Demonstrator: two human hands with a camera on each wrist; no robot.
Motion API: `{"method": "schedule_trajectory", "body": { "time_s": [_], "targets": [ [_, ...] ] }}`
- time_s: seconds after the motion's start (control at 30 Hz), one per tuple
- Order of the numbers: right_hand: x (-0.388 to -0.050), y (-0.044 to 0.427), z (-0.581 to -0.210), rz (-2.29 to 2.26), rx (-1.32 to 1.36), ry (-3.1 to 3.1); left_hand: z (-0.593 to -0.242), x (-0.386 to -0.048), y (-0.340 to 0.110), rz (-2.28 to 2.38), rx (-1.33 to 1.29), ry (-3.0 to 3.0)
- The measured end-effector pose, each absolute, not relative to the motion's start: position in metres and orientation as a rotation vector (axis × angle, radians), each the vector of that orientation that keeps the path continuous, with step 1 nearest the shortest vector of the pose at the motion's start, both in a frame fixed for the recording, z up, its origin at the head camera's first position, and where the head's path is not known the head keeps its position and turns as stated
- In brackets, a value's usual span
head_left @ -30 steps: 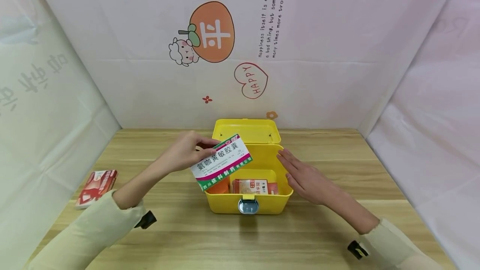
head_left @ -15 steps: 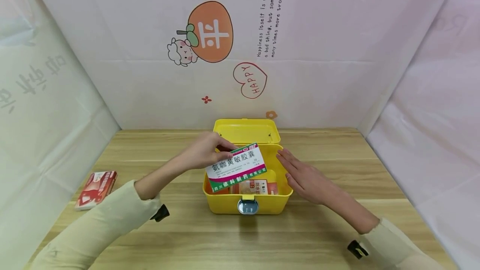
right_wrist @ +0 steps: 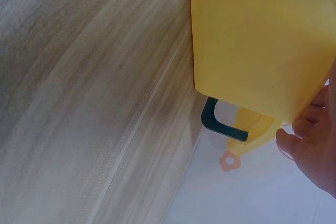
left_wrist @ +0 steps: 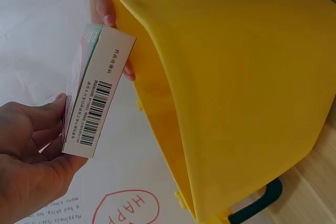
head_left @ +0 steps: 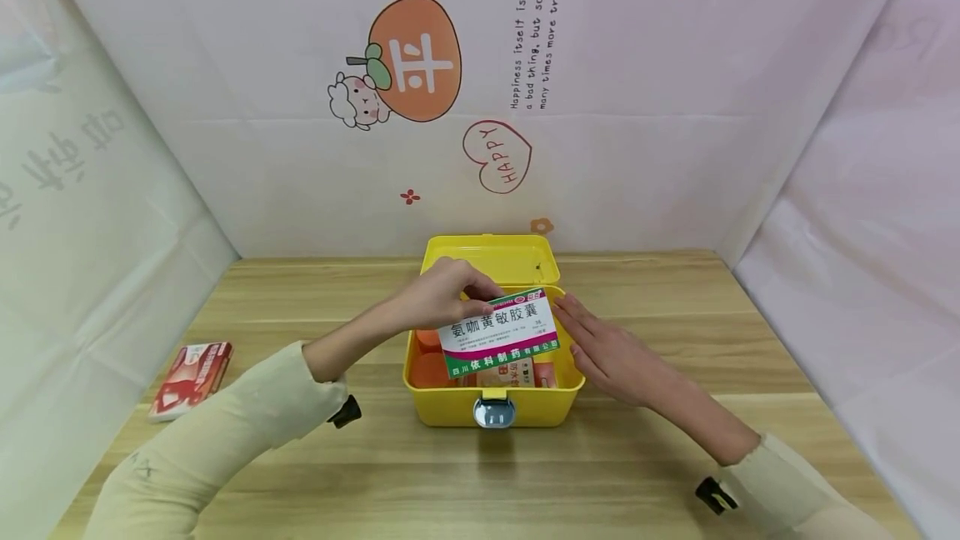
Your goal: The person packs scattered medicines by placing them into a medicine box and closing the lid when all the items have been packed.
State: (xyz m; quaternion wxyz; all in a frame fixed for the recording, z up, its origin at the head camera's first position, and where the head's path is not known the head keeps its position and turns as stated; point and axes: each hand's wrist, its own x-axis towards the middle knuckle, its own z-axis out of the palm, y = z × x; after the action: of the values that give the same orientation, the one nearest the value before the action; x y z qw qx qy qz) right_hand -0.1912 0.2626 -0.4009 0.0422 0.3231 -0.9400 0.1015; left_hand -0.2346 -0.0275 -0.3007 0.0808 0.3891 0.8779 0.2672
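My left hand (head_left: 444, 297) pinches a white, green and magenta medicine box (head_left: 501, 338) by its upper left edge. The medicine box hangs tilted above the mouth of a yellow storage case (head_left: 450, 411), whose lid (head_left: 491, 261) is raised. In the left wrist view, the barcoded end (left_wrist: 97, 93) of the medicine box faces the camera. With fairly straight fingers, my right hand (head_left: 611, 361) touches the case's right rim. Orange round-looking items (head_left: 432, 372) and a white-and-red packet (head_left: 506, 375) lie inside the case, partly hidden by the medicine box.
A flat red-and-white box (head_left: 191, 380) lies on the wooden table (head_left: 360, 473) at the left. The case has a grey latch (head_left: 494, 412) at its front and a dark green handle (right_wrist: 223, 124) at its side. Printed cloth walls (head_left: 637, 173) enclose the table.
My left hand has carried the medicine box rightward over the case and turned it closer to level. More of the orange items shows now. The right hand stays at the rim.
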Motion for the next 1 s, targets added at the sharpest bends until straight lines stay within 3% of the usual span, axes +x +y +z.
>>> {"method": "schedule_trajectory", "body": {
  "time_s": [0.37, 1.0],
  "targets": [
    [-0.192, 0.262, -0.4, 0.352, 0.954, -2.93, -0.309, -0.242, -0.014, 0.838, 1.252, 2.518],
    [-0.191, 0.263, -0.402, 0.317, 1.012, -2.856, -0.328, -0.253, -0.001, 0.665, 1.173, 2.476]
  ]
}}
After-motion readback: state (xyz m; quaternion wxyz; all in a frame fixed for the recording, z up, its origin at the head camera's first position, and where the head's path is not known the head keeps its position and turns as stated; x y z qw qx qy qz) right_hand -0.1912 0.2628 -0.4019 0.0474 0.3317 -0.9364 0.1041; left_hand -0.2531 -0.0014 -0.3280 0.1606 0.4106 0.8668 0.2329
